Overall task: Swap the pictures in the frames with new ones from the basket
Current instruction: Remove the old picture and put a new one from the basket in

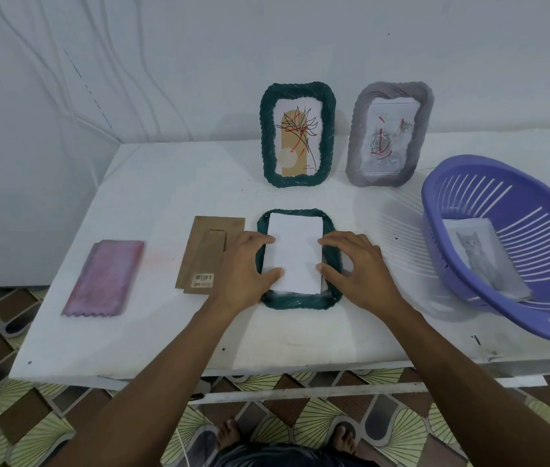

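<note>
A dark green frame (295,303) lies face down on the white table (172,183), with a white sheet (295,254) lying in its back opening. My left hand (245,269) rests on the frame's left side, fingertips and thumb touching the sheet's left edge. My right hand (359,267) rests on the right side, its fingertips on the sheet's right edge. Two frames stand at the back: a green frame (297,134) with a flower drawing and a grey frame (388,134) with a rose picture. The purple basket (502,183) at right holds a cat picture (484,261).
A brown cardboard backing (206,252) with a barcode label lies left of the flat frame. A pink picture (105,278) lies further left near the table's edge. The wall is close behind the frames. Patterned floor tiles and my bare feet show below the table's front edge.
</note>
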